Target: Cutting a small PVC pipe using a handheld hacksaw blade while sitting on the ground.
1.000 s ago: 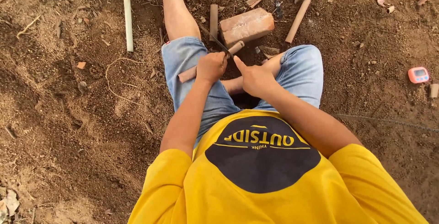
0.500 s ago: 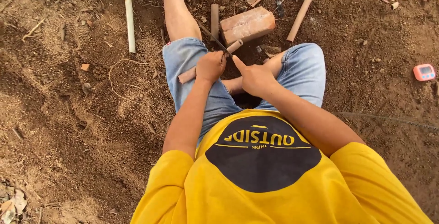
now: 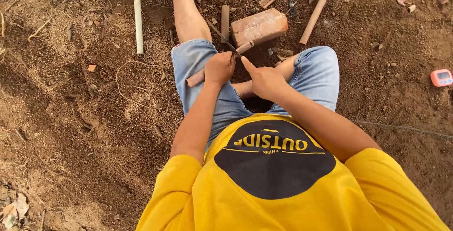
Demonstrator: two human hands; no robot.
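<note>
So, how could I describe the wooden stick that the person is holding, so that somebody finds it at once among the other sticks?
Start at the pale red brick on the soil between the person's knees. Just below it a short brown stick slants across the left thigh, gripped in the left hand, with the right hand beside it. Unlike the other sticks, which lie loose on the ground around the brick, it is held in a hand.

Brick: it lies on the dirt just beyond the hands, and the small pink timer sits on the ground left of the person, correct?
Not quite. The brick does lie just beyond the hands, but the head view shows the pink timer on the ground at the person's right, not left.
</note>
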